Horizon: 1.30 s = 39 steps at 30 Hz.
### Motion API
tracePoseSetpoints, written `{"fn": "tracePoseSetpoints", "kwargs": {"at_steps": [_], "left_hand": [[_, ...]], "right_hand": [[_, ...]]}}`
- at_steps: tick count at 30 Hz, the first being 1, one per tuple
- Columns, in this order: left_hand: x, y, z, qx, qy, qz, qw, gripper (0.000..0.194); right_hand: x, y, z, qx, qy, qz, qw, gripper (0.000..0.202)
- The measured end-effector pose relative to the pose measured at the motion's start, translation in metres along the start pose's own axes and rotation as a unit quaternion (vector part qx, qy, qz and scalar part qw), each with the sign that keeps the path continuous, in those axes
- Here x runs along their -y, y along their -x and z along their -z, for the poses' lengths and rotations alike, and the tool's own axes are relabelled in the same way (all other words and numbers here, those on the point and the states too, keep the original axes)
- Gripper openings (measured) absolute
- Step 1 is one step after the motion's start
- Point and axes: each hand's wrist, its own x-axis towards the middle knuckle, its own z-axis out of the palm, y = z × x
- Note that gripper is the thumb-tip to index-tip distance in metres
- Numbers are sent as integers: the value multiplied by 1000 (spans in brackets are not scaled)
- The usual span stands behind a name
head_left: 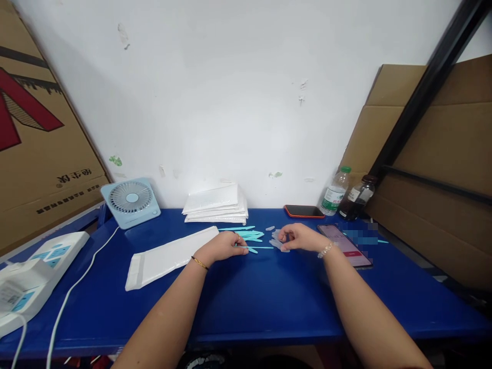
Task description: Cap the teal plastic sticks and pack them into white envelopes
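Turquoise sticks [251, 236] lay loose at frame centre. The left hand [226, 247] pinched another stick [264, 248], not yet covered; the right hand [302, 237] touched clear pieces [276, 244], its grip unclear.

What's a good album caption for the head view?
Left hand pinches a thin turquoise stick, right hand at small translucent pieces, over a blue table.

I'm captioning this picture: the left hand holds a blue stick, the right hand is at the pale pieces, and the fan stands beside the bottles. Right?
No: the head view shows the fan on the left, away from the bottles. The left hand holds a blue stick; the right hand is at the pale pieces.
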Motion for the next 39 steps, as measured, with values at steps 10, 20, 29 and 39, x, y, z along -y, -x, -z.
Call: {"fn": "tracePoseSetpoints", "kwargs": {"at_steps": [10,20,29,39], "left_hand": [[34,-29,-12,-203,-189,145,950,30],[32,-30,-10,-183,-140,158,960,14],[37,-29,-10,-195,-93,133,967,19],[35,-26,-10,-153,-95,130,975,20]], "right_hand": [[-19,-45,-26,-178,178,-14,968,19],[-12,-47,-29,-173,156,-42,972,5],[-8,-34,-23,-201,-210,29,956,19],[0,-31,-31,-191,-341,27,920,26]]}}
